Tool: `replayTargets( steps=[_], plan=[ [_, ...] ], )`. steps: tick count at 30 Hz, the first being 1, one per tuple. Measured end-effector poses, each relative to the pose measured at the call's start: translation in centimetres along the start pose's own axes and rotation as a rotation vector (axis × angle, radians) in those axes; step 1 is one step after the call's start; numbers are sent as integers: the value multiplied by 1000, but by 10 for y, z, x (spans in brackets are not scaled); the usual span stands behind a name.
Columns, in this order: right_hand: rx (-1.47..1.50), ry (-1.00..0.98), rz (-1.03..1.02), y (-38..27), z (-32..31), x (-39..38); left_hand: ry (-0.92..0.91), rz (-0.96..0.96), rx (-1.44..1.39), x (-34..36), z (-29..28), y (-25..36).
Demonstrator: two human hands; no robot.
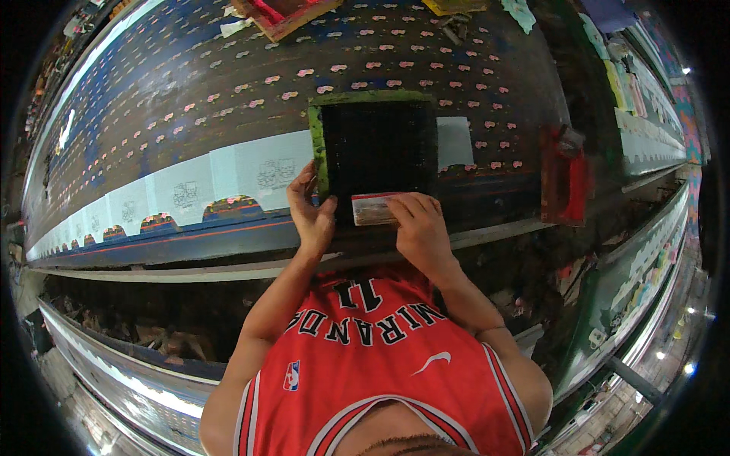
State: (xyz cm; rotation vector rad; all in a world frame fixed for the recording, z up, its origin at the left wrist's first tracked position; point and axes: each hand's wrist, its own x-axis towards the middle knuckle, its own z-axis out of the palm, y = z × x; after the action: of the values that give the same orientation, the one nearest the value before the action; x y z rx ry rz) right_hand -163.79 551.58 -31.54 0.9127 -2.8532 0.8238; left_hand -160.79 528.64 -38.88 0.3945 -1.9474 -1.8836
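A square screen-printing frame (pixel 318 148) with green-stained edges and a dark, almost black mesh lies in front of me on a long table. My left hand (pixel 310 214) grips the frame at its near left corner, fingers on the outer side. In my right hand (pixel 423 226) is a squeegee (pixel 372 210) with a pale body and a red strip along its top edge. The squeegee lies level at the near edge of the mesh. Under the frame, a pale panel (pixel 455 143) sticks out on the right; pale panels with line drawings (pixel 236 171) run off to the left.
Rows of small pink printed motifs (pixel 289 96) cover the dark table. A red tray-like frame (pixel 563 176) stands to the right, another red frame (pixel 283 15) at the far edge. A yellow-edged item (pixel 455 7) sits beyond. Another table (pixel 654 148) with pale pieces runs along the right.
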Motion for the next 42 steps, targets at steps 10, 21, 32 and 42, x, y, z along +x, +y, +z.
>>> replayTargets(
  steps=[10, 21, 32, 42],
  plan=[
    [40, -14, -32, 76, -27, -14, 19, -149, 110, -15, 78, -13],
    [67, -64, -79, 108, -41, 62, -39, -66, 147, -14, 74, -18],
    [52, 61, -59, 107, -5, 22, -3, -170, 291, -10, 77, -6],
    [283, -35, 39, 77, -51, -53, -7, -83, 321, -12, 75, -14]
  ],
)
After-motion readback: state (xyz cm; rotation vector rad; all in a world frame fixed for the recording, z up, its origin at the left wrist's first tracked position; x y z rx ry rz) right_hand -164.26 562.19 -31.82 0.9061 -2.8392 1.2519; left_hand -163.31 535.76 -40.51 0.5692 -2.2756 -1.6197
